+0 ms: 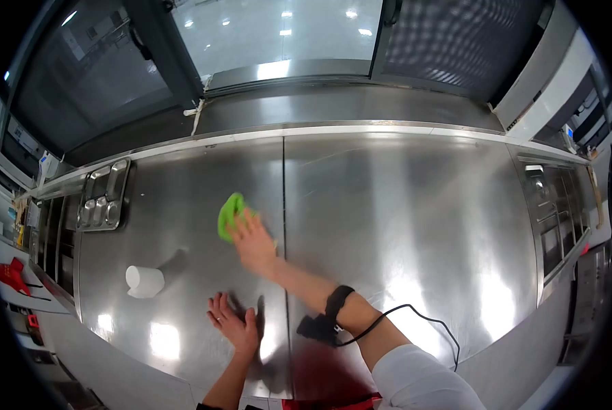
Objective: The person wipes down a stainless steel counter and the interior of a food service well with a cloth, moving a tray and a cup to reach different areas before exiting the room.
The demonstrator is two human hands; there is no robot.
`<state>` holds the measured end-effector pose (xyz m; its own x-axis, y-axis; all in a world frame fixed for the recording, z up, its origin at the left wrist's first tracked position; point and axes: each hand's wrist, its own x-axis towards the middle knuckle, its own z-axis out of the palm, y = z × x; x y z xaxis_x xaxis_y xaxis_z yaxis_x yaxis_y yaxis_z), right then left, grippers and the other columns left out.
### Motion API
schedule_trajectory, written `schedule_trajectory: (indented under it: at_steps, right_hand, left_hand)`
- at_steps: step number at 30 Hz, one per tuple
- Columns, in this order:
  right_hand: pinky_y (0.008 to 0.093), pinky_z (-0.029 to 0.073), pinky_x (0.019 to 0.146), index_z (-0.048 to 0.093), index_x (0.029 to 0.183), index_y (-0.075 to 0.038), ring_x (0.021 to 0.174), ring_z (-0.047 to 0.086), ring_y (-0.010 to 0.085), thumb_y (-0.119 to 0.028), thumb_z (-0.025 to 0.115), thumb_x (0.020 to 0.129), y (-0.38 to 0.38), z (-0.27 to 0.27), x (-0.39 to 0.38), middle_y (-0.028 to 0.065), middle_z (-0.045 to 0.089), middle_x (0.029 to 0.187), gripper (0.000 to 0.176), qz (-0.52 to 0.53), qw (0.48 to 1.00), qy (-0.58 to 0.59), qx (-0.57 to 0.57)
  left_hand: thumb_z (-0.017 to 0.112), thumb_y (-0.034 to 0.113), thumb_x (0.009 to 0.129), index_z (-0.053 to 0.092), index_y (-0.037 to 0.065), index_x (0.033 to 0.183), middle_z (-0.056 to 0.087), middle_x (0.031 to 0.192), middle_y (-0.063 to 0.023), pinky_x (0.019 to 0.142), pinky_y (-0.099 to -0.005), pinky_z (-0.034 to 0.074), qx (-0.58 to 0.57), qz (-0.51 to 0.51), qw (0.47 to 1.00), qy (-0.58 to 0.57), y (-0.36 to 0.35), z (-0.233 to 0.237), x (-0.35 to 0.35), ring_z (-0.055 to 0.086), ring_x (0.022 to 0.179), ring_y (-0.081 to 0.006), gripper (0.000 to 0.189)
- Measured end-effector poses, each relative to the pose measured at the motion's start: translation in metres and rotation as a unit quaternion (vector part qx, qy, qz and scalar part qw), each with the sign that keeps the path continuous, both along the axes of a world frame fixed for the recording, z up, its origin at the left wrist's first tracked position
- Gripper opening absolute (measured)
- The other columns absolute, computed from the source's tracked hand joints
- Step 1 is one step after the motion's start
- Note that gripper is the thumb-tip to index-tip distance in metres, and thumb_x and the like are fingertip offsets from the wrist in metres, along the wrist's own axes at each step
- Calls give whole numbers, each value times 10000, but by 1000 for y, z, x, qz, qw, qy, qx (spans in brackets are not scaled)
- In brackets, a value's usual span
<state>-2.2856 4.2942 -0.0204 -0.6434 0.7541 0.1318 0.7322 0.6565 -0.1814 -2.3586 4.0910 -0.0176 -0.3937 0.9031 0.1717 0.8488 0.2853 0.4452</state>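
A bright green cloth (229, 213) lies on the steel counter (361, 225), left of the seam that runs down its middle. My right hand (253, 244) presses on the cloth, its fingers over the cloth's right side. Nearer to me, my left hand (235, 328) is held low by the counter with its fingers apart and nothing in it. A white paper roll (144, 281) lies to the left of my left hand.
A steel compartment tray (103, 195) sits at the counter's left edge. Metal racks stand at both ends. A raised ledge (347, 106) runs along the back below the windows. A black cable (415, 309) hangs from a band on my right arm.
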Motion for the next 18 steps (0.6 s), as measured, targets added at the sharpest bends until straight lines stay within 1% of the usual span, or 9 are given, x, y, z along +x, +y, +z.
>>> schedule_trajectory:
  at_steps: [4,6,9,10,11,13,14,16,18]
  right_hand:
    - [439,165,1145,380,1404,-146,1399,203,313,-153,546,805,-89,0,-15,111,322,1466,622,151,984,89,-10]
    - [395,204,1146,440,1361,-189,1381,263,268,-109,546,786,-112,8,22,95,338,1460,590,186,980,73,28]
    - [420,368,1042,485,1321,-190,1255,429,336,-75,524,780,-123,12,104,176,460,1343,554,-47,996,71,-7]
    - [426,384,1004,482,1316,-150,1198,461,355,-83,481,822,-128,-6,141,206,490,1286,499,-194,979,54,20]
    - [435,373,1004,473,1312,-102,1186,460,373,-96,439,862,-120,3,179,217,505,1254,451,-329,938,-7,-106]
    - [443,363,1009,448,1322,-51,1185,448,399,-100,414,888,-132,-19,277,231,503,1254,438,-440,893,89,11]
    - [463,362,1006,440,1333,-51,1196,436,411,-101,410,897,-136,-43,324,252,493,1261,440,-487,867,50,95]
    - [495,281,1068,404,1363,-55,1294,328,431,-156,396,920,-127,-22,344,262,378,1388,454,-651,758,1,-43]
    - [490,205,1105,380,1382,-82,1313,303,427,-276,430,912,-85,-45,340,259,348,1411,511,-700,714,-8,0]
  left_hand:
    - [529,195,839,365,26,1275,302,1390,-199,1102,-462,135,118,-51,970,-208,-17,-3,-17,264,1299,-359,496]
    - [615,210,806,346,33,1248,286,1366,-213,1099,-477,138,182,-93,901,-383,-27,-9,-39,247,1302,-354,548]
    - [631,93,759,336,33,1248,243,1379,-210,1088,-444,169,140,-91,912,-375,-49,13,-97,231,1302,-346,574]
    - [634,44,735,333,34,1236,233,1385,-202,1092,-442,163,120,-86,919,-365,-53,30,-121,232,1303,-333,585]
    - [633,46,740,318,48,1244,237,1391,-187,1086,-430,170,130,-72,925,-349,-56,33,-148,228,1310,-318,594]
    - [630,50,751,289,77,1260,245,1402,-155,1073,-406,184,155,-42,935,-315,-56,31,-202,219,1324,-288,614]
    - [652,73,743,270,82,1286,241,1409,-153,1077,-411,181,156,-23,938,-307,-52,30,-227,224,1324,-289,664]
    - [697,119,727,233,93,1336,231,1421,-148,1084,-421,175,159,23,945,-286,-43,29,-269,233,1324,-293,766]
    - [748,158,703,154,61,1385,204,1418,-177,1090,-438,200,135,22,940,-312,-26,28,-291,252,1301,-302,910]
